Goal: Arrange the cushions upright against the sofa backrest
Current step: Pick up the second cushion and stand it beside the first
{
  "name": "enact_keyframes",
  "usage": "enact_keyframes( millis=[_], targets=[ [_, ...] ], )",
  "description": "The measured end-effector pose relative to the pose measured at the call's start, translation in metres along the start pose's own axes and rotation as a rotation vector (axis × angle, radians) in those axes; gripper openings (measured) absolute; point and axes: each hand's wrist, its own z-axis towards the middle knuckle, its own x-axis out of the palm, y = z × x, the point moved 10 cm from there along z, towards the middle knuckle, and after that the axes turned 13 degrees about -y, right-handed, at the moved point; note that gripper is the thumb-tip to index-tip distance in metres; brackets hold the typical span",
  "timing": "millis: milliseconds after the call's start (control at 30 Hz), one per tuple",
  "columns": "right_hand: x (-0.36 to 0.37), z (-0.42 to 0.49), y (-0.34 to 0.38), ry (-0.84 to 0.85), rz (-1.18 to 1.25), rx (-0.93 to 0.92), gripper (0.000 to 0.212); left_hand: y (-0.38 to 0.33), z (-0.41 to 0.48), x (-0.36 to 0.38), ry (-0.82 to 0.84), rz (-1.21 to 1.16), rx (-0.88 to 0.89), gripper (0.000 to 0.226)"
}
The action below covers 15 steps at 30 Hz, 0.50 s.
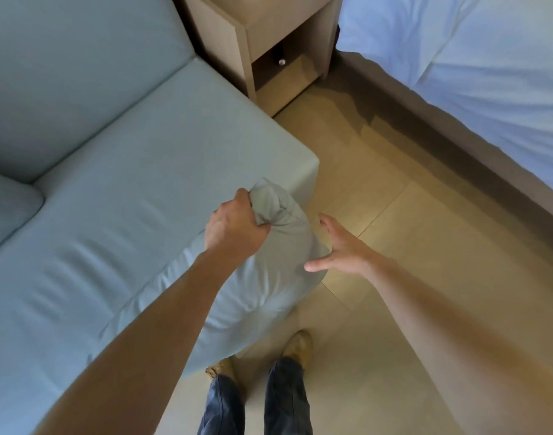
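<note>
A pale grey-green cushion (256,287) hangs off the front edge of the sofa seat (137,196), above the floor and my feet. My left hand (234,224) is shut on the cushion's upper corner, bunching the fabric. My right hand (341,246) is open with fingers spread, its thumb touching the cushion's right side. The sofa backrest (71,76) rises at the upper left. A second cushion (8,208) of the same colour lies at the far left, partly out of frame.
A wooden bedside table (269,42) stands right of the sofa's end. A bed with white sheets (476,58) and a dark base fills the upper right. Beige tiled floor (394,199) lies between sofa and bed.
</note>
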Motion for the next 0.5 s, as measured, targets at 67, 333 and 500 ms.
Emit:
enact_keyframes(
  millis=[67,333,500],
  targets=[
    [-0.002,-0.006,0.008,0.094,-0.146,-0.053,0.139,0.002,-0.019,-0.036,-0.038,-0.043,0.009,0.047],
    [-0.058,-0.026,0.078,0.028,-0.406,-0.282,0.154,0.012,-0.04,-0.232,-0.221,-0.422,0.057,0.061],
    [-0.102,-0.032,0.143,-0.125,-0.318,-0.408,0.13,0.016,-0.044,-0.303,-0.183,-0.631,0.153,0.055]
  ],
)
